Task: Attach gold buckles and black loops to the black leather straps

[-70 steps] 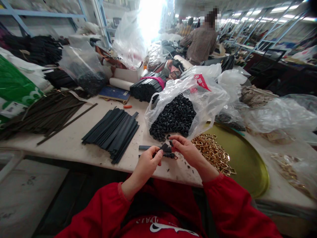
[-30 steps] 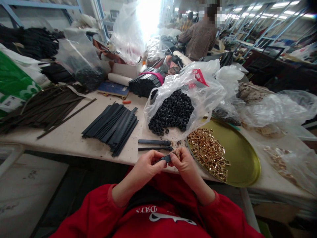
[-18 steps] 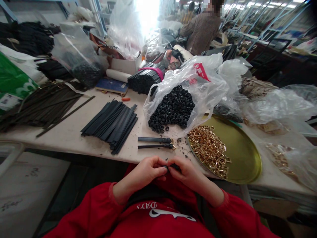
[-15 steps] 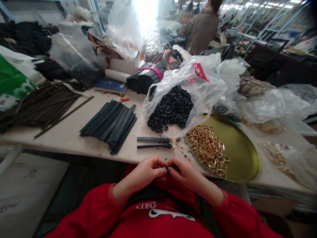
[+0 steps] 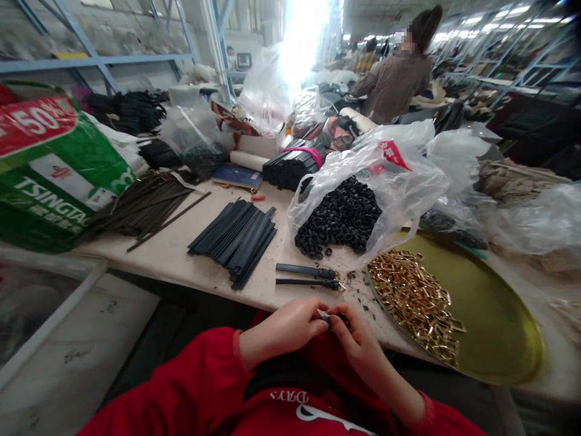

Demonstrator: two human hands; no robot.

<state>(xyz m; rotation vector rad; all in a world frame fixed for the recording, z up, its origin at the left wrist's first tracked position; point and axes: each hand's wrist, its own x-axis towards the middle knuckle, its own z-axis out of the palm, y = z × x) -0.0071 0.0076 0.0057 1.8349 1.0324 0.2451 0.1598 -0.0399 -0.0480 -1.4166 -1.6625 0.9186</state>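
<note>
My left hand (image 5: 290,326) and my right hand (image 5: 356,335) meet close to my chest, below the table edge. Both pinch a small black strap piece (image 5: 327,318) between their fingertips; most of it is hidden by the fingers. Two finished black straps (image 5: 306,276) with small fittings at their right ends lie on the table just beyond my hands. Behind these, an open clear bag holds a heap of black loops (image 5: 340,217). A pile of gold metal buckles (image 5: 415,300) rests on a round gold tray (image 5: 499,327) to the right.
A stack of flat black strips (image 5: 236,237) lies left of centre, with darker brown strips (image 5: 149,203) further left. A green printed sack (image 5: 54,175) stands at the far left. Plastic bags crowd the back and right. Another person (image 5: 394,79) works at the far end.
My hands drew back from above the table edge toward my chest, still pinching the black piece. The camera view turned left, so the green sack now shows more.
</note>
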